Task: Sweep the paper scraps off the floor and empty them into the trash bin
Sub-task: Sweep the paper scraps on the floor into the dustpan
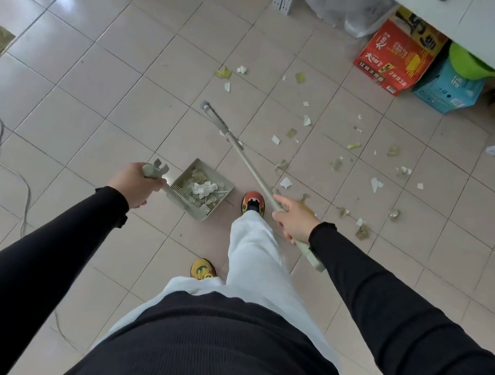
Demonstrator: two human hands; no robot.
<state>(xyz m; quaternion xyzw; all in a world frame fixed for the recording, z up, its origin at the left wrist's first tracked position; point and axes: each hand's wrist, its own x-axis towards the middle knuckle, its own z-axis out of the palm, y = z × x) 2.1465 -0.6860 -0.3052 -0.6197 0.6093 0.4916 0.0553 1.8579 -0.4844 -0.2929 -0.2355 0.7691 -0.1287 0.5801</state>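
Over tiled floor [94, 82], your left hand [135, 184] grips the dustpan [196, 213] handle; your right hand [294, 220] clasps the broom [244, 159], scraps [376, 185] scattered right.

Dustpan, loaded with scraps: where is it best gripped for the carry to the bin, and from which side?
Grip the handle at its top end, coming from the rear, behind the comb teeth. The dustpan opens away from the person and paper scraps lie loose inside, so that probably keeps it level. The left hand grips there.
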